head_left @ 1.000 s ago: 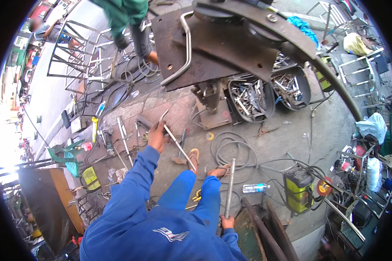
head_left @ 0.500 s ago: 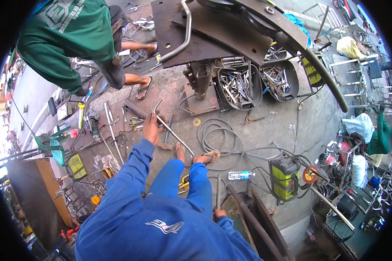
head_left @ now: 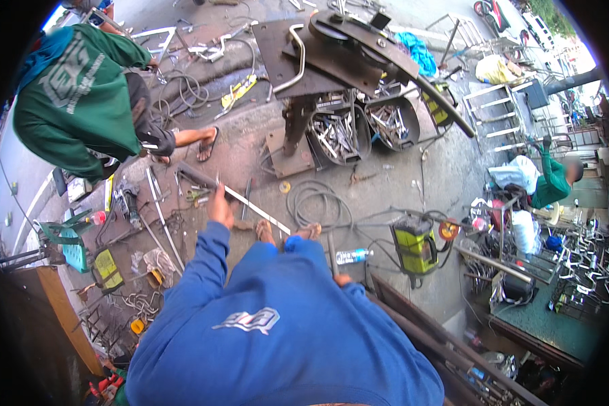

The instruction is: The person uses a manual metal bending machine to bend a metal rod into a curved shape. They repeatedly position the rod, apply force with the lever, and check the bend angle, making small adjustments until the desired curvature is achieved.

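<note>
The work looks to be partway along, with a slim metal rod (head_left: 257, 211) off the heavy steel stand and in the person's grasp. The length that shows runs straight, but its upper end by the fingers is too small to judge, so how much shaping is done or left cannot be told. Ahead of both hands, a bent rod (head_left: 302, 57) lies across the stand's flat steel plate (head_left: 273, 57) (whether loose or fixed there is unclear). The two hands are apart. The left hand (head_left: 220, 206) is closed around the slim rod near its upper end; from there the rod slopes down to the right, toward the feet, its lower end lying between the two hands. The right hand (head_left: 343, 279), lower and partly hidden by the body, seems wrapped around the bottom of a grey bar (head_left: 332, 254) that points away from it. A clear plastic bottle (head_left: 352, 256) lies just beyond that hand, and a brown tube (head_left: 196, 174) lies just ahead of the left one.
</note>
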